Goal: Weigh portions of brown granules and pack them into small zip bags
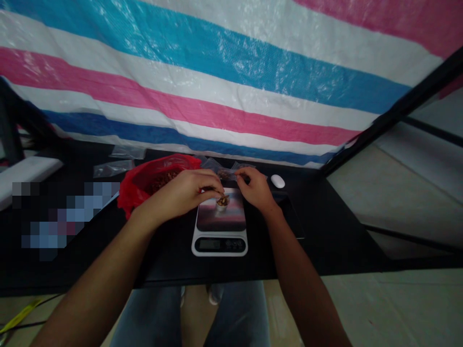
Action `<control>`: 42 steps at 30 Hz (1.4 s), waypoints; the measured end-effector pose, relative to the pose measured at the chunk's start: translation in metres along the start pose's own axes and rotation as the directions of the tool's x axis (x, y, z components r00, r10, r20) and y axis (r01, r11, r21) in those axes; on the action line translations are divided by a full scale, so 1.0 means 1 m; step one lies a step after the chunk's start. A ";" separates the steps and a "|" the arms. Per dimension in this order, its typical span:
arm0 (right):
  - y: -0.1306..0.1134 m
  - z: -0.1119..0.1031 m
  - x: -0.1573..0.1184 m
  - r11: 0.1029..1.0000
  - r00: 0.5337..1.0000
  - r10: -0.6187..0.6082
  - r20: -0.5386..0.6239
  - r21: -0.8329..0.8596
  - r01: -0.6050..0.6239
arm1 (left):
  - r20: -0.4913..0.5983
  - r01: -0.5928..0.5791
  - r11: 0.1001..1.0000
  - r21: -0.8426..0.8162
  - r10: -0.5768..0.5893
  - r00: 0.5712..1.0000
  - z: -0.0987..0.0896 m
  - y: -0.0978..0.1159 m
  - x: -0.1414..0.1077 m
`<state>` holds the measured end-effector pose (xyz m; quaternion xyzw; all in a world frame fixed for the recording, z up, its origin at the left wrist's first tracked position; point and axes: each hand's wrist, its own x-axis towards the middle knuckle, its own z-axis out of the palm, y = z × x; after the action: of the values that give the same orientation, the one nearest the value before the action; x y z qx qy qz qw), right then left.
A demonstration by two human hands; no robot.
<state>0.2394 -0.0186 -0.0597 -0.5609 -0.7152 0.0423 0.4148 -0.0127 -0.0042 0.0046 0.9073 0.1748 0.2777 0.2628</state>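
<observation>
A white kitchen scale [220, 246] with a metal plate stands before me, its small display lit. On the plate sits a small white cup [222, 207] heaped with brown dried pieces [223, 200]. My left hand [197, 189] reaches in from the left, thumb and fingers pinched at the top of the heap; what lies between the fingertips is too small to make out. Behind the scale's right corner, my right hand [255, 187] is closed with its fingertips on a clear plastic bag [227, 174], which has some brown pieces in it.
Left of the scale, an open red plastic bag [126, 190] holds many more brown pieces [164, 179]. Clear bags [114, 168] lie along the back of the black table [333, 226]. A white mouse [278, 181] and a dark flat device [289, 212] are at right. Striped sheeting [217, 106] hangs behind.
</observation>
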 end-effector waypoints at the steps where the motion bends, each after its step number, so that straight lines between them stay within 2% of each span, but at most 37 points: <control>1: -0.001 0.000 0.000 1.000 1.000 0.002 0.005 -0.003 -0.002 | 0.011 -0.012 1.000 -0.018 0.012 1.000 0.004 0.002 0.002; 5: -0.003 -0.002 0.000 1.000 1.000 0.005 0.009 0.001 -0.006 | 0.044 -0.018 0.999 -0.027 0.019 0.999 0.012 0.003 0.004; 13: -0.002 -0.001 0.001 1.000 1.000 0.013 0.006 0.015 -0.013 | 0.075 -0.034 0.999 0.009 0.033 0.997 0.014 0.002 0.004; 24: -0.003 -0.002 0.000 1.000 1.000 0.011 0.025 0.003 -0.011 | 0.110 0.013 1.000 0.013 -0.014 0.994 0.013 0.001 0.002; 36: -0.003 -0.002 0.001 1.000 0.999 0.017 0.044 0.000 -0.017 | 0.137 0.017 1.000 -0.021 -0.014 0.990 0.013 0.000 0.002; 42: -0.002 -0.002 0.001 1.000 0.999 0.003 0.040 -0.001 -0.003 | 0.122 0.031 0.999 -0.042 -0.025 0.992 0.013 0.002 0.002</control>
<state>0.2390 -0.0198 -0.0566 -0.5612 -0.7226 0.0540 0.4000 -0.0028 -0.0096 -0.0031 0.9141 0.1651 0.2218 0.2966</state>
